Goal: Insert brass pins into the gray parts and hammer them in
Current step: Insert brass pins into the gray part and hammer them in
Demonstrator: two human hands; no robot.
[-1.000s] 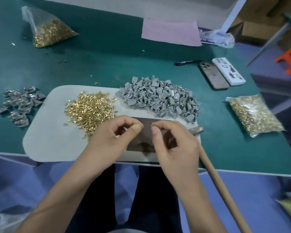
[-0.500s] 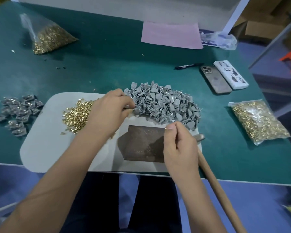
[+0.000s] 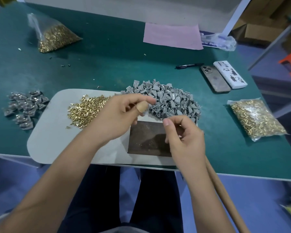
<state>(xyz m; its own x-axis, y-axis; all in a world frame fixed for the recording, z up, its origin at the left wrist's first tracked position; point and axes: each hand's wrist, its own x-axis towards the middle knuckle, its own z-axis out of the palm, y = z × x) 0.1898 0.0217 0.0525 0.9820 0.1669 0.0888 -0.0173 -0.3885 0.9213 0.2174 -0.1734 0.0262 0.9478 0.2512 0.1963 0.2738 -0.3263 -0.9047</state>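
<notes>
A heap of gray parts (image 3: pixel 172 100) and a heap of loose brass pins (image 3: pixel 86 110) lie on a pale mat (image 3: pixel 57 133). In front of them sits a dark metal plate (image 3: pixel 146 137). My left hand (image 3: pixel 119 118), its thumb bandaged, is at the left edge of the gray heap, and thumb and forefinger pinch a gray part there; motion blur hides the detail. My right hand (image 3: pixel 185 137) hovers over the plate's right end with thumb and forefinger pressed together on a brass pin that barely shows. A hammer's wooden handle (image 3: pixel 225 195) runs out from under my right wrist.
A small heap of darker gray parts (image 3: pixel 25 106) lies left of the mat on the green table (image 3: pixel 107 64). Bags of brass pins sit at far left (image 3: pixel 55 37) and right (image 3: pixel 257 118). Two phones (image 3: pixel 223 78), a pen (image 3: pixel 189 65) and a pink sheet (image 3: pixel 173 37) lie behind.
My left hand went from in front of me to the gray heap and picked at its edge. My right hand stayed over the plate and keeps its pinch.
</notes>
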